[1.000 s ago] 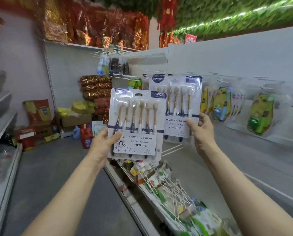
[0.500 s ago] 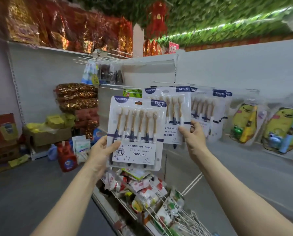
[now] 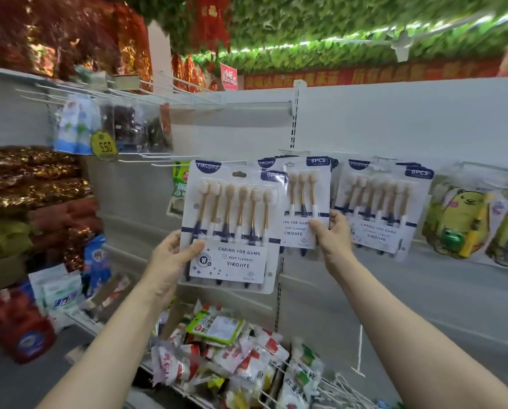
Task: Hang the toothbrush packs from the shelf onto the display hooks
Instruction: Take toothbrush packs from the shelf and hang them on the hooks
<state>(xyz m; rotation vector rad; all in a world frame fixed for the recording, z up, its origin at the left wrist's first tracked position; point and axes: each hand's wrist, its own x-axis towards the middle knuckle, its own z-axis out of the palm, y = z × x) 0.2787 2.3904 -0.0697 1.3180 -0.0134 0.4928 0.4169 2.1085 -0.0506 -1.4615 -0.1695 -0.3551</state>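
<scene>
Two hands: both raised, one toothbrush pack in each.
Left hand (image 3: 170, 261): thumb across the face and fingers behind, clamped on the lower left corner of the front pack (image 3: 232, 231), which stands up and to the right of it.
Right hand (image 3: 334, 234): thumb and fingers pinch the lower right edge of the second pack (image 3: 303, 202), which rises above and left of it, partly hidden behind the front pack.
Governing relation: the second pack's hang hole sits well above the right hand, at the height of the hung row. Whether a hook already passes through it cannot be told.
Long axis: both packs upright, brush heads at the top, faces toward the camera.
Nearer hand: the right is nearer the panel (image 3: 394, 122); the left holds its pack farther from it.
Count, brushes: six in the front pack.
Count, packs: two in hand; hung packs (image 3: 382, 208) just right of the right hand, at least two by their overlapping labels; further edges behind the second pack, number unclear.
Bare hooks (image 3: 158, 160): several wire prongs above the left hand.
Judgement: seating the second pack comes first, and the front pack waits.
</scene>
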